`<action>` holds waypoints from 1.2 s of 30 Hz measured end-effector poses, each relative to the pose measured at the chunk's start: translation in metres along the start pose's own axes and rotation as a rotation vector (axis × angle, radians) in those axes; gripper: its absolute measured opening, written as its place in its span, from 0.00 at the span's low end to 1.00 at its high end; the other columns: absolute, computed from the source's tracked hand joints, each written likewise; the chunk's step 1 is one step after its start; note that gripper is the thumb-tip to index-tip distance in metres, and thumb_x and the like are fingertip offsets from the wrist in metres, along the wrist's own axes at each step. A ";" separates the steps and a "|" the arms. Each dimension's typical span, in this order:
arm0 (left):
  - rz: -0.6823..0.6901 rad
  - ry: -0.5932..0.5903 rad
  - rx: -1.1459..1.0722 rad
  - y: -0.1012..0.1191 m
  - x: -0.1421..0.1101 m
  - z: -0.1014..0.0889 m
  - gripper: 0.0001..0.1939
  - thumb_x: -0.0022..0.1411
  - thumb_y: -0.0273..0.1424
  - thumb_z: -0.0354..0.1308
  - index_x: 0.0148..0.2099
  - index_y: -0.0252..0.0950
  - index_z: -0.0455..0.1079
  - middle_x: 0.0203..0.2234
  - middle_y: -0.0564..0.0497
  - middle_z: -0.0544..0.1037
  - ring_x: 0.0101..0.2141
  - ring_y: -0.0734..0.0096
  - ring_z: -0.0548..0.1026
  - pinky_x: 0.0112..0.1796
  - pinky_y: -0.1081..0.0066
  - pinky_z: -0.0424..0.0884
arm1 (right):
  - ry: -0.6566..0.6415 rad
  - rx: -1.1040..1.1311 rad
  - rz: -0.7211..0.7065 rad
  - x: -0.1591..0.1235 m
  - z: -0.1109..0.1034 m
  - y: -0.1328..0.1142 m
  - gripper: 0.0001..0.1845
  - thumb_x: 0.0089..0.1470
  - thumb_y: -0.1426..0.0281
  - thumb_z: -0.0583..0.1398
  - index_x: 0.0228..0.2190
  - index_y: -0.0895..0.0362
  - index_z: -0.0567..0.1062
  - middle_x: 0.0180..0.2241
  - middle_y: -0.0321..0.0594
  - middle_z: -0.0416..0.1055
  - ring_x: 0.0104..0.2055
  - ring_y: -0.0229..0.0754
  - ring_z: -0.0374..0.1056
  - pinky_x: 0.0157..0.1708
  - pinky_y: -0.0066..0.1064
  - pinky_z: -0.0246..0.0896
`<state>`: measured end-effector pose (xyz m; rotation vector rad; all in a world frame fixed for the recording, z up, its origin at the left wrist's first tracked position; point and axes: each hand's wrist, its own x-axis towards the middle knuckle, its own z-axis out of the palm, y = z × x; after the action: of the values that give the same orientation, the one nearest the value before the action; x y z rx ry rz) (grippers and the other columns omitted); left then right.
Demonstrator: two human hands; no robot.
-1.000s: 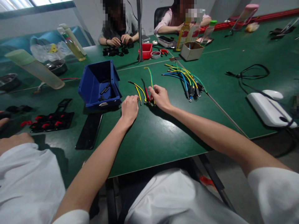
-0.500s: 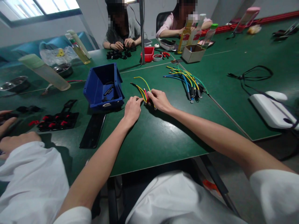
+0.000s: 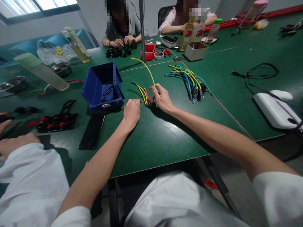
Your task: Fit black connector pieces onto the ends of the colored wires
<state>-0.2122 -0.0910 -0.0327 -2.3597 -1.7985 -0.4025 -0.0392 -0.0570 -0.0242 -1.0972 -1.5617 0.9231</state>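
My right hand (image 3: 161, 98) pinches the near end of a yellow-green wire (image 3: 145, 66), which arcs up and away over the table. Just left of it, a few short yellow and red wires (image 3: 143, 92) with ring terminals lie on the green table (image 3: 153, 135). My left hand (image 3: 131, 111) rests on the table beside them with fingers curled, holding nothing I can see. A larger bundle of blue, yellow and green wires (image 3: 187, 77) lies to the right.
A blue bin (image 3: 101, 85) with black parts stands left of my hands. Black and red parts (image 3: 53, 121) and a black strip (image 3: 92, 131) lie further left, near another person's hand (image 3: 14, 142). Two people work at the far side. A white device (image 3: 274, 108) sits right.
My right hand has lifted the yellow-green wire so that it now arcs higher. My left hand has drawn back slightly from the short wires.
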 end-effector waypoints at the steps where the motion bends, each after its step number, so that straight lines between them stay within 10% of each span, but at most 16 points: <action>1: -0.006 -0.003 0.007 0.001 -0.001 -0.001 0.17 0.67 0.23 0.45 0.48 0.33 0.74 0.39 0.41 0.80 0.42 0.57 0.74 0.45 0.62 0.70 | -0.007 0.020 0.004 -0.001 0.000 -0.001 0.28 0.57 0.42 0.49 0.42 0.51 0.69 0.18 0.31 0.65 0.18 0.35 0.60 0.22 0.28 0.55; 20: -0.169 0.193 -0.332 0.005 0.005 0.003 0.15 0.67 0.27 0.48 0.50 0.35 0.74 0.44 0.45 0.80 0.45 0.62 0.76 0.50 0.63 0.69 | -0.315 0.344 0.104 0.010 -0.005 0.011 0.47 0.43 0.63 0.70 0.59 0.49 0.54 0.29 0.31 0.70 0.24 0.38 0.70 0.26 0.34 0.71; 36: -0.018 0.157 -0.375 0.011 0.003 -0.001 0.14 0.66 0.29 0.51 0.49 0.34 0.73 0.45 0.46 0.78 0.46 0.65 0.72 0.50 0.66 0.67 | -0.140 0.274 0.053 0.011 -0.001 0.018 0.27 0.47 0.70 0.64 0.48 0.48 0.62 0.30 0.31 0.68 0.26 0.37 0.67 0.28 0.34 0.69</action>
<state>-0.2007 -0.0914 -0.0302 -2.4567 -1.8020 -0.9754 -0.0361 -0.0407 -0.0371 -0.8982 -1.4702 1.2318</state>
